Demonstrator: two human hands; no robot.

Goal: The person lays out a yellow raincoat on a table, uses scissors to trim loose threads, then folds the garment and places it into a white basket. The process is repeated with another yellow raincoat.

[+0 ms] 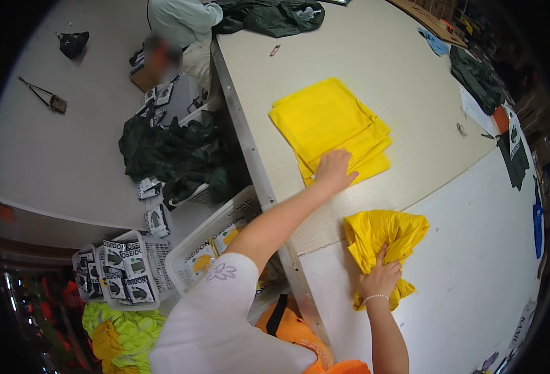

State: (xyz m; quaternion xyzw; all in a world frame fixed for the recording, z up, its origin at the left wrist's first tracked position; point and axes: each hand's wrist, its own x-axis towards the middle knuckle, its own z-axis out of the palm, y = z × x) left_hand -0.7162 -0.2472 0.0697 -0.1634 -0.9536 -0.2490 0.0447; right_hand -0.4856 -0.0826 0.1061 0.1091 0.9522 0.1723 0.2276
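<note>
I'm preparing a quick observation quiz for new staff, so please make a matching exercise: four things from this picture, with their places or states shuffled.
Things
1. Left hand
2. Crumpled yellow fabric
3. Lime-coloured heap
4. White sleeve

Places or states
A. Under the right hand
B. Bears a purple flower outline
C. On the folded yellow fabric
D. At the picture's lower left

Pairs: 1-C, 2-A, 3-D, 4-B

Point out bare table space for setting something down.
White tabletop right of the crumpled yellow cloth; beige tabletop right of the folded yellow stack. Crowded: far right, with dark green cloth and white paper.
</note>
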